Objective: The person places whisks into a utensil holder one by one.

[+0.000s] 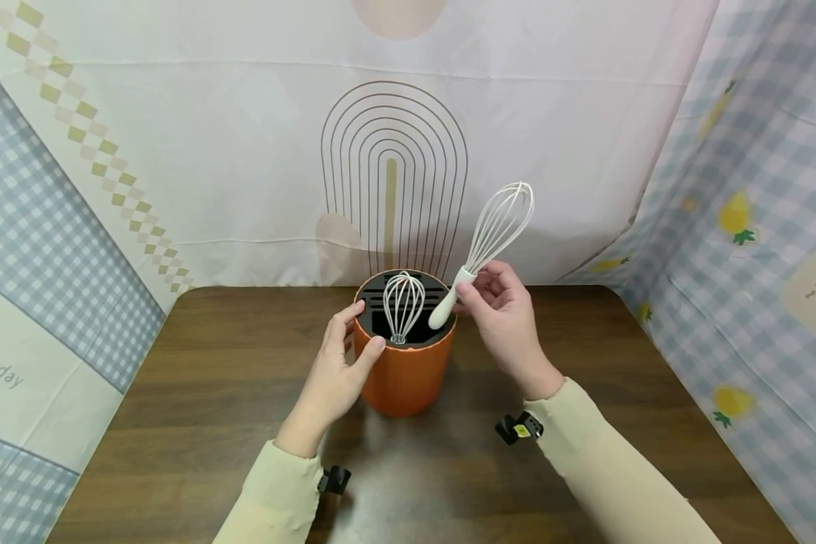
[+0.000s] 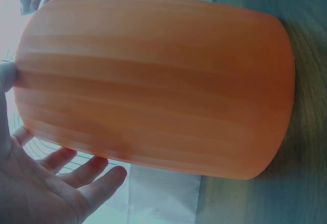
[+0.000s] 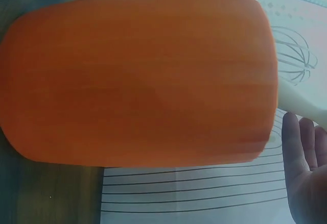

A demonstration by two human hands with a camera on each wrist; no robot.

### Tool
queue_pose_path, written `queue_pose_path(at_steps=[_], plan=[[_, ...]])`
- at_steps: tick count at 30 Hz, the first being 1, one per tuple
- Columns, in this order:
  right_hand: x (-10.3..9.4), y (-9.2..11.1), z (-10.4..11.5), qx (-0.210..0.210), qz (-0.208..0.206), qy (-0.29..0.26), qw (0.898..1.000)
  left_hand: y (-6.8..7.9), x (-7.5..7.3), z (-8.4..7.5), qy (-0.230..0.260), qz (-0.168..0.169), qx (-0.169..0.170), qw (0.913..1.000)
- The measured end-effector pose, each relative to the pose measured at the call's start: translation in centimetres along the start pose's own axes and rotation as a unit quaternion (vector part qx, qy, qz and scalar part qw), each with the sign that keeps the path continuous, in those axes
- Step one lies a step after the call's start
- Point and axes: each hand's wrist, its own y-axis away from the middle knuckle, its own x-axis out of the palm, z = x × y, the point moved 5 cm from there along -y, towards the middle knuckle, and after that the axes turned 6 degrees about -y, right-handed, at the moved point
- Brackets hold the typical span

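An orange utensil holder (image 1: pixel 403 381) with a black slotted top (image 1: pixel 370 325) stands upright on the table. A small whisk (image 1: pixel 404 298) is in its opening, wire head up, its handle hidden inside. My left hand (image 1: pixel 336 363) grips the holder at the left of its rim, thumb at the front. In my right hand (image 1: pixel 506 321), a larger white whisk (image 1: pixel 499 227) is pinched by its handle, tilted with the wires up and right. The handle's end hangs over the right part of the holder's opening. In the right wrist view the handle (image 3: pixel 296 101) shows beside the rim.
The brown wooden table (image 1: pixel 231 423) carries the holder near its back edge. Behind it hangs a pale patterned cloth (image 1: pixel 258 151), and checked cloths (image 1: pixel 741 302) close off both sides. Dark wrist cameras (image 1: pixel 335 479) sit at both cuffs.
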Motion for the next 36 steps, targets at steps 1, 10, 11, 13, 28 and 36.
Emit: queue_pose_path(at_steps=[1, 10, 11, 13, 28, 36], plan=[[0.1, 0.0, -0.1, 0.003, 0.001, 0.003, 1.000, 0.1, -0.2, -0.6, 0.003, 0.001, -0.004, 1.0000], [0.7, 0.2, -1.0, 0.012, 0.013, 0.032, 0.999, 0.5, -1.0, -3.4, 0.019, 0.005, -0.012, 0.9997], [0.7, 0.2, -1.1, 0.012, 0.013, 0.034, 0.999, 0.4, -0.8, -2.8, 0.018, 0.005, -0.011, 0.9998], [0.7, 0.2, -1.2, 0.011, 0.012, 0.038, 0.999, 0.2, -0.4, -1.6, 0.014, 0.004, -0.011, 0.9998], [2.5, 0.8, 1.7, 0.028, 0.029, 0.143, 0.989, 0.8, -1.2, -4.5, 0.021, 0.006, -0.015, 0.9996], [2.7, 0.8, 1.9, 0.023, 0.043, 0.159, 0.986, 0.7, -1.2, -4.4, 0.022, 0.008, -0.013, 0.9996]])
